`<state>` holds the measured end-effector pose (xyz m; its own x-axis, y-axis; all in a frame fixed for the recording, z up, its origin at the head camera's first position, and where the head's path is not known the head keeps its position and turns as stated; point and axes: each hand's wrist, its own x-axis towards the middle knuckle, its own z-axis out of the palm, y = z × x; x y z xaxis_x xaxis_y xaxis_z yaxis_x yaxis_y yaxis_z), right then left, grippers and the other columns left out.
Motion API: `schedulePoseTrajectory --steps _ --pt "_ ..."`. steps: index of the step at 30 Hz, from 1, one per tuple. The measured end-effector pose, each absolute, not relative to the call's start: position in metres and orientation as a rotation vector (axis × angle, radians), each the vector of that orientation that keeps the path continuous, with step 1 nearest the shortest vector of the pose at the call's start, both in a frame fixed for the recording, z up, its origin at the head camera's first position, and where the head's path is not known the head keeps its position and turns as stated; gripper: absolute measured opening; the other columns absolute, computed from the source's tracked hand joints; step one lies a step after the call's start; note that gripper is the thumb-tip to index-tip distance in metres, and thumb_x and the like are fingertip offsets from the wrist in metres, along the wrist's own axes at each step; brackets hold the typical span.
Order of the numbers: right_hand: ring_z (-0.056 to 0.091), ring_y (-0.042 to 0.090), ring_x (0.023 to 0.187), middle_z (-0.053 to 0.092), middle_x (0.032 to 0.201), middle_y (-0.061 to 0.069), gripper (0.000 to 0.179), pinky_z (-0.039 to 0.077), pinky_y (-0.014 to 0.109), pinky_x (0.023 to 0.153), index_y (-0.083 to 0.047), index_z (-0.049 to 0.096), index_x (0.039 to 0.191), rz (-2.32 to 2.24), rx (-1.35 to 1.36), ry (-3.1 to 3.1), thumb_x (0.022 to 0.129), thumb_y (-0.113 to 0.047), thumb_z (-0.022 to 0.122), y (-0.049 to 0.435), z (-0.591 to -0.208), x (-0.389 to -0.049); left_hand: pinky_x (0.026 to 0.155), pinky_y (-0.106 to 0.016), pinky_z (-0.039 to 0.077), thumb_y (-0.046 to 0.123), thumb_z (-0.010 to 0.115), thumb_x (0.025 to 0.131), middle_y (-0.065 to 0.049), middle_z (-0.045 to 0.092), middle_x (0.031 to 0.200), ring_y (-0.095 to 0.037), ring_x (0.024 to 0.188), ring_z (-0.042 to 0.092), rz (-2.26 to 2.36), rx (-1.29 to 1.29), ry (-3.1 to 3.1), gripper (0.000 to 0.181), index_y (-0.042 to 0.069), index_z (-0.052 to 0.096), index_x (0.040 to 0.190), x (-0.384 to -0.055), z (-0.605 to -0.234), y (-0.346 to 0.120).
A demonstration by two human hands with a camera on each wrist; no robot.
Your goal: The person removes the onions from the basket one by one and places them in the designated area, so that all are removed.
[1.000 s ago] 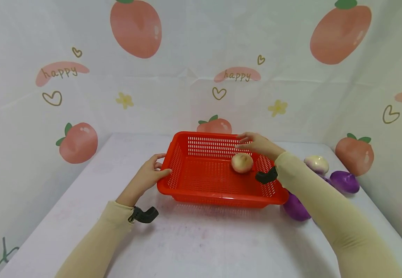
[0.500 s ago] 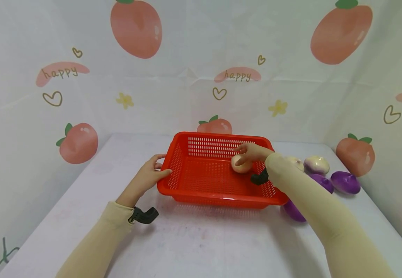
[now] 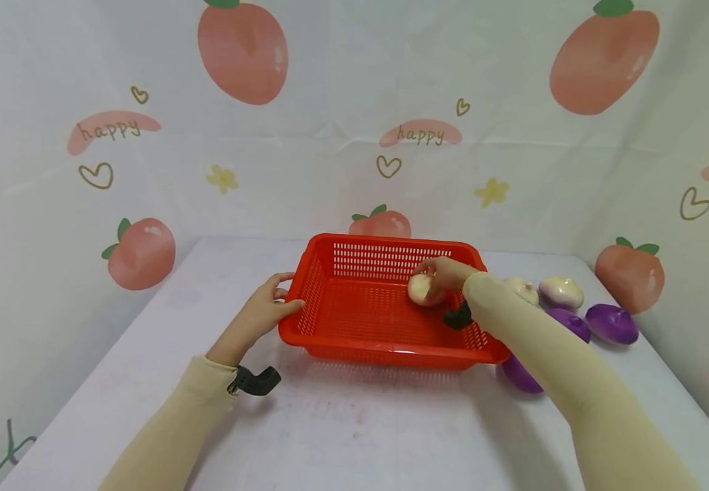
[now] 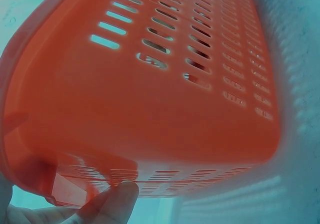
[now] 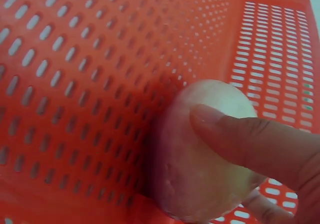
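Observation:
A red plastic basket (image 3: 379, 349) with slotted walls stands in the middle of the table. My left hand (image 3: 262, 307) grips its left rim, thumb over the edge and fingers on the outer side; the left wrist view has those fingers (image 4: 117, 199) against the outer wall. Inside the basket, toward the right end, lies a cream-and-purple turnip (image 3: 418, 289). My right hand (image 3: 449, 273) reaches over the basket's right end and holds this turnip. In the right wrist view the thumb (image 5: 235, 134) lies on the turnip's pale side, and the other fingers are mostly hidden behind it.
Right of the basket several more turnips lie on the white table: a pale one (image 3: 562, 292), a purple one (image 3: 612, 324), and another purple one (image 3: 520, 374) partly under my right sleeve. A fruit-printed white sheet (image 3: 305, 170) hangs behind the table.
My right hand has come down from above the turnip and taken hold of it. The left hand has stayed on the basket's rim, and the basket has not visibly moved.

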<state>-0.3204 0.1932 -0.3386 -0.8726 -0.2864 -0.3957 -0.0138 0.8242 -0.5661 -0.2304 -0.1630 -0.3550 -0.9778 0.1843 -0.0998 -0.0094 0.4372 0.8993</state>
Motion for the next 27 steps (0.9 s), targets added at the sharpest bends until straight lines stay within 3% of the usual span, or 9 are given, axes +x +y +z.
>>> schedulePoseTrajectory --steps 10,16,20,27 --pt "0.05 0.028 0.101 0.052 0.118 0.018 0.059 0.053 0.028 0.075 -0.011 0.056 0.13 -0.759 -0.302 2.61 0.076 -0.01 0.079 0.198 -0.335 -0.319 0.082 -0.038 0.058 0.016 0.061 0.094 -0.024 0.058 0.116 -0.025 0.091 0.066 1.576 0.166 2.498 0.065 0.006 0.028 0.149 -0.23 -0.355 -0.161" --pt "0.049 0.031 0.101 0.043 0.132 0.021 0.065 0.053 0.033 0.075 -0.011 0.05 0.137 -1.01 -0.393 2.576 0.078 -0.008 0.075 0.205 -0.31 -0.309 0.081 -0.039 0.059 0.016 0.061 0.093 -0.024 0.058 0.117 -0.025 0.091 0.067 1.572 0.148 2.494 0.065 0.008 0.028 0.149 -0.232 -0.356 -0.161" --pt "0.05 0.032 0.107 0.038 0.143 0.017 0.069 0.052 0.037 0.083 -0.018 0.048 0.141 -1.177 -0.418 2.532 0.079 -0.012 0.077 0.212 -0.291 -0.297 0.081 -0.039 0.059 0.016 0.061 0.094 -0.023 0.058 0.119 -0.026 0.092 0.067 1.563 0.133 2.495 0.065 0.009 0.029 0.149 -0.232 -0.356 -0.162" --pt "0.052 0.033 0.112 0.043 0.142 0.007 0.069 0.045 0.036 0.088 -0.029 0.047 0.143 -1.336 -0.424 2.578 0.082 -0.019 0.077 0.237 -0.263 -0.264 0.082 -0.04 0.058 0.015 0.06 0.094 -0.024 0.057 0.119 -0.026 0.092 0.067 1.563 0.138 2.498 0.064 0.008 0.028 0.149 -0.23 -0.354 -0.163"
